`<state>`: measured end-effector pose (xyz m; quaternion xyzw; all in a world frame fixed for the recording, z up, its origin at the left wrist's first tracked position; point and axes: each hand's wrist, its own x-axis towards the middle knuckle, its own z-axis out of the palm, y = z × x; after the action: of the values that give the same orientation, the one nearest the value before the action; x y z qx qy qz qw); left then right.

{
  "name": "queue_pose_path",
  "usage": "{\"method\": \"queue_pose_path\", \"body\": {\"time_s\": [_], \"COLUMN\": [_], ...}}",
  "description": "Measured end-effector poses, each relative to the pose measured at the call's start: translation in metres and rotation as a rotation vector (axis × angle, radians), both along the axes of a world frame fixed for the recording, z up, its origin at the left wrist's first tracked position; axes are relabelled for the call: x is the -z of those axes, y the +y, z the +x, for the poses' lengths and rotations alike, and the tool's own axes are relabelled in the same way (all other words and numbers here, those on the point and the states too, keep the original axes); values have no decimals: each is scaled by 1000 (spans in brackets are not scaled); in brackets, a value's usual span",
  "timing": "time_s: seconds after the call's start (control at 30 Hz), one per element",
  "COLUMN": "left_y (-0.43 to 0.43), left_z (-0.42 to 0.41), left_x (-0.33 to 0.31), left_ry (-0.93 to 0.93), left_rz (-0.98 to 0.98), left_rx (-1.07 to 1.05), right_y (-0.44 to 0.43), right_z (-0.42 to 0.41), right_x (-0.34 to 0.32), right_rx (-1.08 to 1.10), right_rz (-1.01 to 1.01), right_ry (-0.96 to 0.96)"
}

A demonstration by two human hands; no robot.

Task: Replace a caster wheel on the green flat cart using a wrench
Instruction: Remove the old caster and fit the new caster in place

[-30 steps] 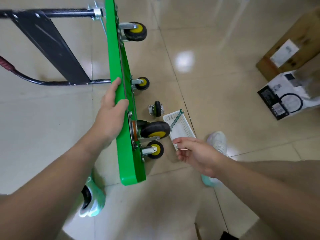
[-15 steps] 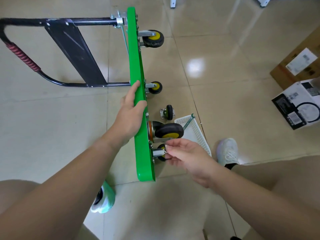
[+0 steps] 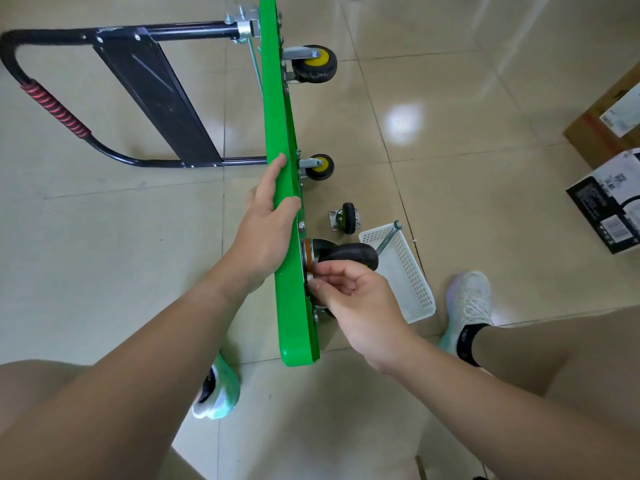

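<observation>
The green flat cart (image 3: 277, 109) stands on its side edge on the tiled floor, wheels facing right. My left hand (image 3: 266, 233) grips the upper edge of its deck. My right hand (image 3: 349, 299) pinches something small at the mounting plate of the near caster wheel (image 3: 349, 254), a black wheel on an orange-ringed swivel; what it pinches is hidden by my fingers. A loose caster wheel (image 3: 344, 218) lies on the floor beside the cart. A wrench (image 3: 389, 239) leans out of a white basket (image 3: 408, 271).
The cart's black folding handle (image 3: 48, 105) lies to the left. Two other casters (image 3: 311, 64) stick out farther along the deck. Cardboard boxes (image 3: 609, 188) sit at the right edge. My feet in white shoes (image 3: 467, 303) flank the cart's near end.
My right hand rose from near the basket to the near caster's mounting plate and closed its fingers there. The view shifted; my left hand kept its hold on the deck.
</observation>
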<state>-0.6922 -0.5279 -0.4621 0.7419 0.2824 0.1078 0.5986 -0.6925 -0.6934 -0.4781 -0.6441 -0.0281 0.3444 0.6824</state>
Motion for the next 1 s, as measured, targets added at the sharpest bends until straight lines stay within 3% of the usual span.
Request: {"method": "queue_pose_path", "body": {"time_s": [1.0], "left_y": [1], "left_z": [-3], "left_x": [-1], "left_ry": [24], "left_rz": [-11], "left_rx": [0], "right_y": [-1], "right_z": [3], "right_x": [15], "right_rx": [-188], "right_rz": [-196], "right_ry": [-132]}}
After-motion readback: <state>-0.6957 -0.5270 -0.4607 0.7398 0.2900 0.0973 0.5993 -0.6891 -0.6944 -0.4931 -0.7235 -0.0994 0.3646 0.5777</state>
